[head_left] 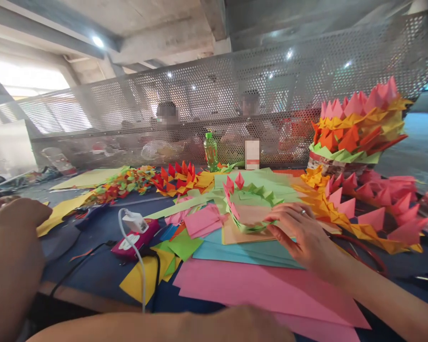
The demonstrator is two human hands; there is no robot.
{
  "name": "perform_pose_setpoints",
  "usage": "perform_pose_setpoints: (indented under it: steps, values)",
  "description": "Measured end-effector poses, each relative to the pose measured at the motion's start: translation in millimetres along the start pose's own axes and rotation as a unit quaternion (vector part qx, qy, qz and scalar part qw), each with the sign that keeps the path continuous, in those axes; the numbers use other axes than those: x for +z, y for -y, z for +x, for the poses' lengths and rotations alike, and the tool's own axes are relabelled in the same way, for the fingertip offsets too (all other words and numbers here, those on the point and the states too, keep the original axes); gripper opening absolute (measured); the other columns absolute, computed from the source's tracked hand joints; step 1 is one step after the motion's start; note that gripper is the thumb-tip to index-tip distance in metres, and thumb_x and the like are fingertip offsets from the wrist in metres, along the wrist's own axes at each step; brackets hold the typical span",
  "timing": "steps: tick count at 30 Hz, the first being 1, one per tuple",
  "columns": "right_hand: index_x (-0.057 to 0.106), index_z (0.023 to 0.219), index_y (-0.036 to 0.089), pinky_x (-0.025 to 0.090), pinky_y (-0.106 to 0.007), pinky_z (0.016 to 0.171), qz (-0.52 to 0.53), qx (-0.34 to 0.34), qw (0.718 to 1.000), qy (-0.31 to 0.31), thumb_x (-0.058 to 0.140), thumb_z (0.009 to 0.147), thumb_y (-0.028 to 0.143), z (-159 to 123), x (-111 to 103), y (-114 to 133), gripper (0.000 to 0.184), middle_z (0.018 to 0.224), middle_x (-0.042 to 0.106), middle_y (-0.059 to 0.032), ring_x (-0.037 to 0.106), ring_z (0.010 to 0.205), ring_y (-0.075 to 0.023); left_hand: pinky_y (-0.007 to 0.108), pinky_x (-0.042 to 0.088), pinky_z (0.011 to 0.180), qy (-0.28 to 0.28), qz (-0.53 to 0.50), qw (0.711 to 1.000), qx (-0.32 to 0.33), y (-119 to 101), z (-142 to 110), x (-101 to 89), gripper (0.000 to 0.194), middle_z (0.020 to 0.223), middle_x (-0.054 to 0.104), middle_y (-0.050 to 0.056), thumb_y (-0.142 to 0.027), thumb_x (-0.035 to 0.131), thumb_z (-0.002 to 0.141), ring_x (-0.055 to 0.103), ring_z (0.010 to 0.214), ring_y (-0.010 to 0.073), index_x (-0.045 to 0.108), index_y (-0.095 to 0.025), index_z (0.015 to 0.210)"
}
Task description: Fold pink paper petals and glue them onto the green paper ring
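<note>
Right grip: I am pinching the near-right edge of a green-and-pink folded-paper ring between thumb and fingers. Left grip: blurring at the lower edge, cannot tell. Ring is lying on tan paper, mid-counter. I am judging it light, springy, crushable; favouring its folded band, sparing points.

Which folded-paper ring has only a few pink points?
The green ring at the right hand; the yellow-orange ring lying to its right has many more.
</note>
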State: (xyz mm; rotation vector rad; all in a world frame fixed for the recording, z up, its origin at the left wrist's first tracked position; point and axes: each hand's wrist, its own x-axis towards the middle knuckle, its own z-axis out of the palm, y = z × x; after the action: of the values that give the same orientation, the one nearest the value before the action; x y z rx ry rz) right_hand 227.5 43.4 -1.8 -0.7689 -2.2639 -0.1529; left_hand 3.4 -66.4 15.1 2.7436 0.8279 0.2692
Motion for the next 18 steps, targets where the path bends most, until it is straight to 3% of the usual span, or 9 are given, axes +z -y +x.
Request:
perform_pose_setpoints:
  steps: [3,7,10,13,18]
  values:
    - [0.057,0.110,0.023,0.036,-0.041,0.093,0.003,-0.004,1.000,0.003,0.050,0.103,0.022,0,0,0,0.010,0.104,0.068,-0.0054,0.059,0.103,-0.0244,0.033,0.056,0.090,-0.021,0.034,0.997,-0.073,33,1,-26.6,0.016,0.114,0.068,0.006,-0.032,0.055,0.102,0.066,0.099,0.0174,0.068,-0.023,0.108]
    - [0.056,0.110,0.023,0.035,-0.040,0.092,0.008,-0.019,1.000,0.000,0.052,0.102,0.022,-1,2,2,0.009,0.104,0.068,-0.0047,0.058,0.101,-0.0238,0.049,0.052,0.097,-0.081,0.117,0.961,-0.237,97,-4,-48.0,0.021,0.117,0.067,0.011,-0.023,0.055,0.101,0.064,0.111,0.0263,0.064,-0.013,0.116]
    - [0.056,0.110,0.023,0.034,-0.040,0.091,0.007,-0.029,1.000,-0.001,0.052,0.101,0.020,-2,2,4,0.010,0.103,0.068,-0.0037,0.059,0.100,-0.0235,0.049,0.053,0.095,-0.074,0.151,0.938,-0.302,135,-15,-49.2,0.027,0.121,0.064,0.010,-0.031,0.064,0.097,0.064,0.109,0.0255,0.063,-0.014,0.119]
    - [0.056,0.111,0.023,0.034,-0.040,0.092,0.006,-0.033,0.999,0.001,0.054,0.101,0.020,-2,3,5,0.011,0.104,0.068,-0.0034,0.059,0.100,-0.0235,0.046,0.055,0.091,-0.045,0.154,0.935,-0.315,153,-24,-45.8,0.029,0.121,0.064,0.010,-0.033,0.063,0.098,0.065,0.106,0.0243,0.062,-0.015,0.120]
    - [0.056,0.112,0.022,0.034,-0.040,0.094,0.005,-0.035,0.999,0.004,0.052,0.101,0.017,-2,3,6,0.013,0.104,0.068,-0.0039,0.059,0.101,-0.0232,0.046,0.056,0.090,-0.009,0.149,0.939,-0.310,155,-23,-47.0,0.031,0.122,0.064,0.010,-0.034,0.063,0.097,0.065,0.106,0.0247,0.061,-0.015,0.122]
